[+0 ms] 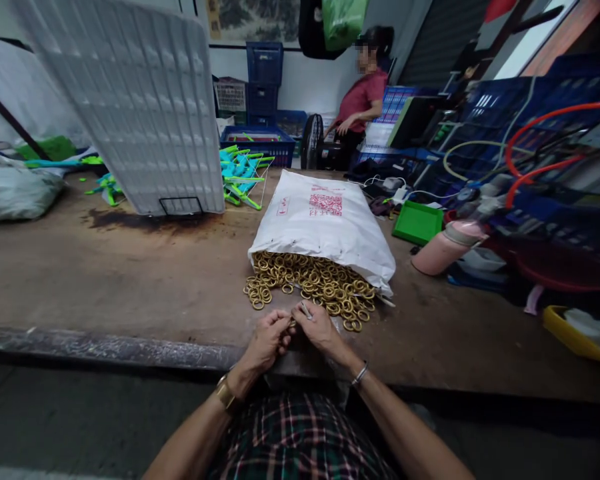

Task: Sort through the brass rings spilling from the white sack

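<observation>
My left hand is closed in a pinch at the table's front edge, with a small brass-coloured ring at its fingertips, mostly hidden. Close against it, my right hand is closed round a slim silvery tool; its kind is too small to make out. Just beyond both hands, a heap of brass-coloured rings spills from the mouth of a white woven sack with red print. The sack lies on its side on the brown table.
A tall ribbed translucent panel stands at the left, with green and blue plastic pieces behind it. Rightward are a green tray, a pink bottle and a yellow basket. A person in red stands beyond the table.
</observation>
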{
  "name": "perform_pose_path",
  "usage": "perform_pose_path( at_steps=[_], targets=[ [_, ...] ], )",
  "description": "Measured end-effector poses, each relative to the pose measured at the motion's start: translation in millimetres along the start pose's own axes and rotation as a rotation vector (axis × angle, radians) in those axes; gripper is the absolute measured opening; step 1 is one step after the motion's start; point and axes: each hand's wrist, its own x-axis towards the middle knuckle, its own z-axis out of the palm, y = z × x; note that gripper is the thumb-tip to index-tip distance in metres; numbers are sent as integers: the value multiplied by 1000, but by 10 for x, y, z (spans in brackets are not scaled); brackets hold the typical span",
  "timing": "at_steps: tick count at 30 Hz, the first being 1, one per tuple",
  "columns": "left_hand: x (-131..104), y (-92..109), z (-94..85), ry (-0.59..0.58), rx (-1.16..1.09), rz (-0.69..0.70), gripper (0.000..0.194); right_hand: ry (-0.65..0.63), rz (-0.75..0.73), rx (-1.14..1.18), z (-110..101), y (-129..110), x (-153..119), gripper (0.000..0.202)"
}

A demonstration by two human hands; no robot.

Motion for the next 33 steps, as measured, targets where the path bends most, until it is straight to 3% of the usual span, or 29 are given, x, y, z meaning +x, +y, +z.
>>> perform_pose_path(
  at_steps=[10,20,33],
  targets=[
    [30,-24,-30,12,35,-41,31,-18,-26,13,16,30,6,21],
    [3,-15,-44,-74,-131,-16,33,-12,0,101,-14,-9,20,19],
    [59,-33,41,41,7,22,29,-34,-6,-27,16,104,13,27]
  ],
)
